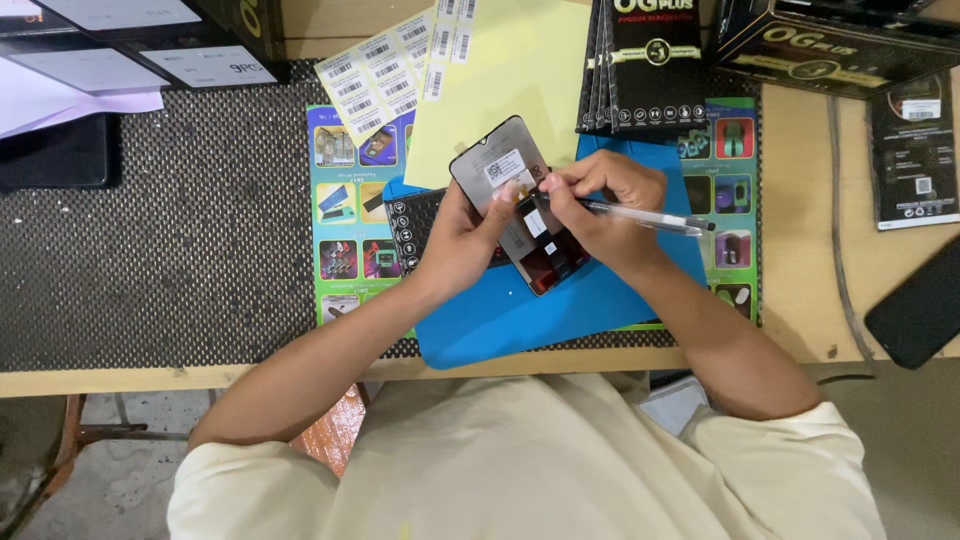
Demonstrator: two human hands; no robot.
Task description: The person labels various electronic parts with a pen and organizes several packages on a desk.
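The left hand (462, 240) grips a phone display panel (515, 200) by its left edge, fingers closed around the near half, thumb lying across the panel's back. The panel is tilted, back side up, over a blue work mat (560, 305) at the centre of the wooden table (800, 250). The grey back carries a white label near the far end and dark flex-cable parts toward the near end.

The right hand (600, 205) is closed on a clear-barrelled pen (650, 216), held in a writing grip; the tip meets the panel's back near the middle, and the barrel points right.

Under the blue mat lies a green printed mat (345, 240). A yellow sheet (510, 70) lies just beyond the panel, with strips of white barcode stickers (375, 75) to its left. Black retail boxes (650, 65) stand far right of the sheet. A dark phone (920, 305) lies at the right table edge. A dark woven mat (180, 230) covers the left of the table.
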